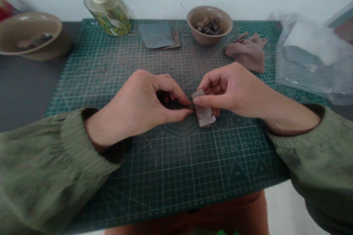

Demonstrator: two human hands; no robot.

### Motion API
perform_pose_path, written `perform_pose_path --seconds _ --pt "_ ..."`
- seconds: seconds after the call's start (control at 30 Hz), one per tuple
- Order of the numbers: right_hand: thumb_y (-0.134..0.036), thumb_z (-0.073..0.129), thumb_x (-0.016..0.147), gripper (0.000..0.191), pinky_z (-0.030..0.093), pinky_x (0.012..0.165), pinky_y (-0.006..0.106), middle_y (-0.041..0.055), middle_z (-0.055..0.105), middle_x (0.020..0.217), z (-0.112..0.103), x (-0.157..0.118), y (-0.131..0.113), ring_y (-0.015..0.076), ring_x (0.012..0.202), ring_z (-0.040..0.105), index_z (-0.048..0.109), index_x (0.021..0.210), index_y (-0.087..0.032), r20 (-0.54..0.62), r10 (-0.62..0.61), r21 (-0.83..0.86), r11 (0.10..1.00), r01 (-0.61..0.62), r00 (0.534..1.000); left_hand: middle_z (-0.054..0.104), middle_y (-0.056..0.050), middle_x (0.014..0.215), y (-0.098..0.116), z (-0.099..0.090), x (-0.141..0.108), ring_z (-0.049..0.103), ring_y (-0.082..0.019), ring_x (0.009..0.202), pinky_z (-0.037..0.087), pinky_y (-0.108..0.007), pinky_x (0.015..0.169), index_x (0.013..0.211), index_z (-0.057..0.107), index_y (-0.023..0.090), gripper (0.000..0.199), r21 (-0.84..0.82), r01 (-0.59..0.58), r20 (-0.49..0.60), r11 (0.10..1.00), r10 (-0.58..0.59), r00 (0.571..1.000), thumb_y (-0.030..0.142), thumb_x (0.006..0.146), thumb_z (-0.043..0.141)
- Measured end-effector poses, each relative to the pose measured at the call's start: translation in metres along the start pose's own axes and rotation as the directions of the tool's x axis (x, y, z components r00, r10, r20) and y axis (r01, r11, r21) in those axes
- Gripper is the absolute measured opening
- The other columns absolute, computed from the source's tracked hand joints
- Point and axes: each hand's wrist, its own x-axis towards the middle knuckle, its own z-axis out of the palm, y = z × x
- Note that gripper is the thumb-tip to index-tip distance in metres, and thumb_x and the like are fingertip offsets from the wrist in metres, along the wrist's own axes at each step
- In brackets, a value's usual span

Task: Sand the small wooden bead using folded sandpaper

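Over the middle of the green cutting mat (179, 168), my two hands meet. My left hand (146, 97) pinches a small dark piece (191, 106) between thumb and index finger; most of it is hidden by the fingertips and the strip beside it. My right hand (234, 88) grips a worn, greyish-brown piece of sandpaper (205, 116), which looks folded, with the thumb pressed on its front. The sandpaper's left edge touches or overlaps the small piece; I cannot tell which.
Behind my hands stands a brown bowl (202, 38) of small brown and dark chunks. Sandpaper sheets (157, 35) lie left of it, a crumpled brown cloth (249, 54) right. A bottle (110, 12) and another bowl (52, 49) stand left; a plastic bag (311, 58) lies right.
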Motion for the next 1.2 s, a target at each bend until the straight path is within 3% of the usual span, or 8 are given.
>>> perform_pose_path --seconds 0.4,0.7,0.87,1.07,1.2 --pt "-0.026 0.102 0.086 0.026 0.057 0.050 0.022 0.0002 0.082 0.072 0.006 0.003 0.008 0.0140 0.057 0.075 0.077 0.087 -0.019 -0.042 -0.056 0.093 0.994 0.059 0.998 0.085 0.003 0.088 0.001 0.000 0.000 0.076 -0.015 0.078 0.052 -0.027 0.069 0.093 0.093 0.027 0.009 0.000 0.006 -0.007 1.000 -0.006 1.000 0.033 0.088 0.089" --pt "-0.031 0.102 0.088 0.025 0.057 0.052 0.024 0.0015 0.083 0.074 0.004 0.002 0.006 0.0156 0.059 0.076 0.079 0.089 -0.020 0.016 -0.053 0.037 0.998 0.052 0.998 0.084 0.005 0.088 -0.001 0.001 0.000 0.074 -0.013 0.077 0.051 -0.027 0.068 0.094 0.092 0.028 0.008 -0.001 0.005 -0.005 1.000 -0.005 1.000 0.033 0.088 0.089" --pt "-0.031 0.101 0.089 0.027 0.058 0.055 0.026 0.0022 0.083 0.074 0.002 0.002 0.005 0.0165 0.060 0.076 0.076 0.088 -0.020 -0.062 -0.046 -0.018 0.999 0.045 0.997 0.086 0.002 0.092 0.000 -0.001 0.000 0.076 -0.015 0.081 0.053 -0.028 0.071 0.096 0.092 0.027 0.009 0.007 0.009 0.019 1.000 -0.009 1.000 0.033 0.090 0.089" --pt "-0.036 0.101 0.090 0.026 0.059 0.055 0.025 0.0018 0.084 0.075 -0.002 -0.001 0.001 0.0161 0.062 0.077 0.080 0.091 -0.020 0.048 -0.035 -0.003 0.999 0.035 0.998 0.086 0.002 0.093 -0.001 -0.002 0.000 0.075 -0.015 0.081 0.053 -0.027 0.072 0.097 0.092 0.027 0.011 0.002 0.009 0.035 1.000 -0.009 0.999 0.035 0.090 0.090" --pt "-0.036 0.104 0.088 0.030 0.062 0.057 0.026 0.0031 0.085 0.078 -0.009 -0.006 -0.006 0.0161 0.062 0.076 0.078 0.088 -0.021 -0.086 -0.019 0.036 0.999 0.022 0.996 0.086 0.001 0.096 -0.001 -0.003 -0.001 0.077 -0.016 0.084 0.055 -0.027 0.075 0.098 0.092 0.027 0.010 -0.014 -0.011 0.063 1.000 0.012 0.998 0.034 0.091 0.091"
